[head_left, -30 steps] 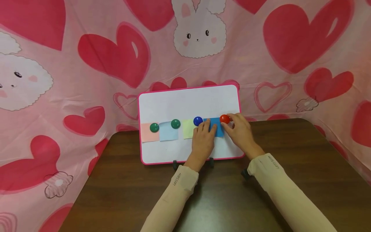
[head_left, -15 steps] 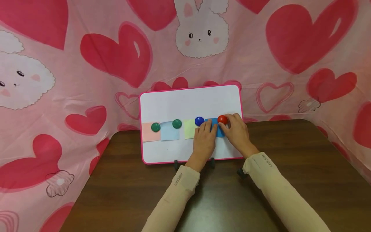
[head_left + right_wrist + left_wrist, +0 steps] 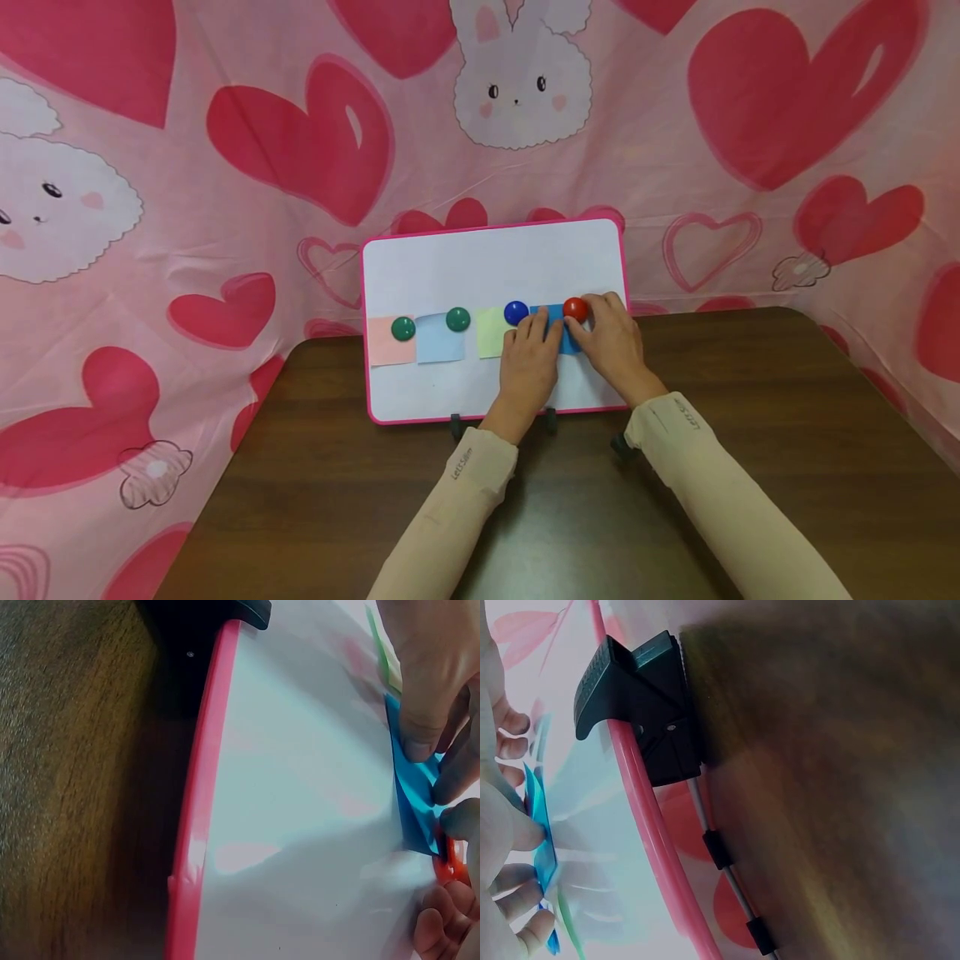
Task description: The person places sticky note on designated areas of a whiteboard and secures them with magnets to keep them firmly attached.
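Observation:
A red round magnet (image 3: 575,310) sits at the upper right part of a blue sticky note (image 3: 570,342) on the whiteboard (image 3: 487,267). My right hand (image 3: 617,348) pinches this magnet between thumb and fingers. Fingers extended, my left hand (image 3: 527,362) presses the blue note against the board and hides part of it. Just above the left fingertips is a blue magnet (image 3: 516,312) at the upper right of a pale green note (image 3: 491,335). The right wrist view shows the blue note's lower edge (image 3: 409,817) standing off the board.
Further left, green magnets (image 3: 403,328) (image 3: 458,318) sit on a pink note (image 3: 390,346) and a light blue note (image 3: 441,343). Black stand feet (image 3: 551,420) support the pink-rimmed board on the brown table (image 3: 330,500). A heart-patterned cloth (image 3: 442,183) hangs behind.
My right hand has moved slightly left with the red magnet, bringing it further onto the blue note, then held still. My left hand stays on the note.

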{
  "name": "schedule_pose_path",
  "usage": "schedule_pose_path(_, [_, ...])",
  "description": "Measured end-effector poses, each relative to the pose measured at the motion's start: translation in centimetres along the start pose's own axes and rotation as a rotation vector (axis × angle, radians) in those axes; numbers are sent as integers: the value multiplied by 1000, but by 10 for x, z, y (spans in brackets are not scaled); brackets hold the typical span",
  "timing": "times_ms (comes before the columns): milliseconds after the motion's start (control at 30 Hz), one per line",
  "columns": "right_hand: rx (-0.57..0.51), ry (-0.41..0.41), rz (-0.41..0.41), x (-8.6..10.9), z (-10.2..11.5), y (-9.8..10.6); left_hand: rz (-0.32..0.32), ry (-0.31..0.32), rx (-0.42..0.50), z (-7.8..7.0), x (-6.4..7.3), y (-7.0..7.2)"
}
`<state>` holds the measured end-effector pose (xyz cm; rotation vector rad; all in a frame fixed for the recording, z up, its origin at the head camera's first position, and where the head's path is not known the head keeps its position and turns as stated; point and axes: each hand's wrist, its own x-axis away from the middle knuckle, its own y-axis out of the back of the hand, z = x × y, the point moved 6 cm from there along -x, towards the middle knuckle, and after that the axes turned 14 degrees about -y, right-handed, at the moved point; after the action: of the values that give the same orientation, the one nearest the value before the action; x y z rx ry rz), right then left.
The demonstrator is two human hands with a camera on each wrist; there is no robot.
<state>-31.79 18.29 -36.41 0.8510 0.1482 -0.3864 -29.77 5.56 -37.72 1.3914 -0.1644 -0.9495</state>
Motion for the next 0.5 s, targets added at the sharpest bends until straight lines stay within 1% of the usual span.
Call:
schedule_pose_path(167, [20, -7, 5, -1, -1, -1, 18, 5, 2, 0, -1, -2])
schedule_pose_path(367, [32, -44, 29, 0, -5, -2, 35, 3, 3, 0, -1, -3])
schedule_pose_path(500, [28, -59, 44, 3, -7, -1, 25, -2, 34, 2, 1, -2])
